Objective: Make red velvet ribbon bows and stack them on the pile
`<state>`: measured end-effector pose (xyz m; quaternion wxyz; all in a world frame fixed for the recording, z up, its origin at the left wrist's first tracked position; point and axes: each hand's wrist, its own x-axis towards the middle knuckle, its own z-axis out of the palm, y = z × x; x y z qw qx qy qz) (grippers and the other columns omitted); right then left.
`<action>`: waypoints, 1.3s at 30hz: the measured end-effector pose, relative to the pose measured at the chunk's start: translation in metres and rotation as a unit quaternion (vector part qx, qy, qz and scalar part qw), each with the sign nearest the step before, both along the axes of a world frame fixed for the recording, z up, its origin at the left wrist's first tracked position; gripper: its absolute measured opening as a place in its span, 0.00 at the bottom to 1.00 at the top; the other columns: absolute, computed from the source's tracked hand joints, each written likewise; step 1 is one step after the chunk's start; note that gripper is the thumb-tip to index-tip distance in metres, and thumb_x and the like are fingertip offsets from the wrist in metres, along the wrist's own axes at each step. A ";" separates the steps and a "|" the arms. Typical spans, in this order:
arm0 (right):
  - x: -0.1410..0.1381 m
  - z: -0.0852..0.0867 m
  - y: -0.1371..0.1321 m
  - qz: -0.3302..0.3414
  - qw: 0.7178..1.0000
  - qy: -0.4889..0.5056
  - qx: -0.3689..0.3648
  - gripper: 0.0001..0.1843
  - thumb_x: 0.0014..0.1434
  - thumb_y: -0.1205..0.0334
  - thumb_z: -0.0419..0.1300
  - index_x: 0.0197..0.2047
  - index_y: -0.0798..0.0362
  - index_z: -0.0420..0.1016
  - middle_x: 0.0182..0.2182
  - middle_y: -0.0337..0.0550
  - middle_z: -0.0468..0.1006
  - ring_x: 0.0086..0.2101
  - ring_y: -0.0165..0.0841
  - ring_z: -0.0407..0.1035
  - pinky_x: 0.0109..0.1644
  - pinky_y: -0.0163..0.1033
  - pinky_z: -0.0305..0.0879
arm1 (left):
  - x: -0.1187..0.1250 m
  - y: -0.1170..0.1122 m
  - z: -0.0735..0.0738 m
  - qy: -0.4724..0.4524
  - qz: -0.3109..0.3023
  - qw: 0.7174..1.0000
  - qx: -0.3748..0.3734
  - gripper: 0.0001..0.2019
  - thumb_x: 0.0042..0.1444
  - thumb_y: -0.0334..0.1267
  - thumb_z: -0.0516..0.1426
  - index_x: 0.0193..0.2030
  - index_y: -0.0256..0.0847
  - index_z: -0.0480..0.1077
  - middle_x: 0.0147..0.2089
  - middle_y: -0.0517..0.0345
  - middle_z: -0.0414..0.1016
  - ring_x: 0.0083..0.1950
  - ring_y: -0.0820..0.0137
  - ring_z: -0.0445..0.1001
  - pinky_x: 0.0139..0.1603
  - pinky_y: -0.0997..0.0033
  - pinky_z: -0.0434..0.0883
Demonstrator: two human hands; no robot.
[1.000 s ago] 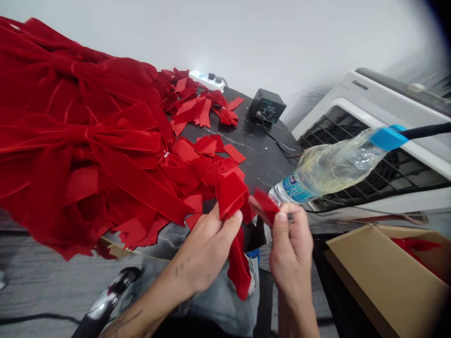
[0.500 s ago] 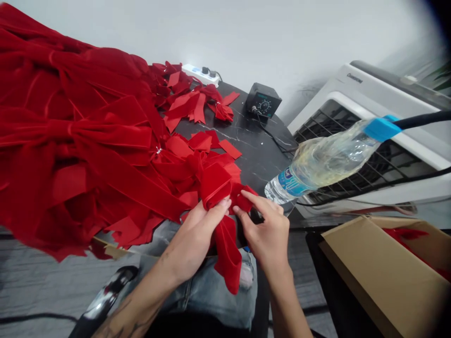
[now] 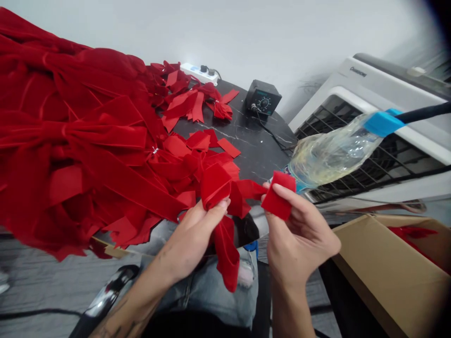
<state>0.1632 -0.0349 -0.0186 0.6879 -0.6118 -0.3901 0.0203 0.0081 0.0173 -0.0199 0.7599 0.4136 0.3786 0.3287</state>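
Lifted clear of the ribbon, the right hand (image 3: 299, 239) pinches a small red velvet square (image 3: 278, 195), while the left hand (image 3: 195, 234) grips a velvet ribbon loop (image 3: 215, 185); a loose pinch could drop the square among the velvet bows (image 3: 70, 141) left of the hands.

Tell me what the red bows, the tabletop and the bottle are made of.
The red bows look like velvet: soft matte pile with sheen along folds. The tabletop seems polished black stone or laminate, white veining showing. The bottle looks like thin clear plastic, crumpled along its body.
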 end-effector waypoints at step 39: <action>-0.002 0.016 -0.037 0.328 0.943 0.018 -0.059 0.20 0.64 0.76 0.71 0.53 0.43 0.90 0.45 0.40 0.92 0.40 0.38 0.89 0.46 0.35 0.88 | -0.039 -0.014 0.017 0.033 0.139 0.990 0.014 0.12 0.58 0.46 0.74 0.38 0.39 0.84 0.29 0.56 0.84 0.29 0.69 0.80 0.35 0.72 0.79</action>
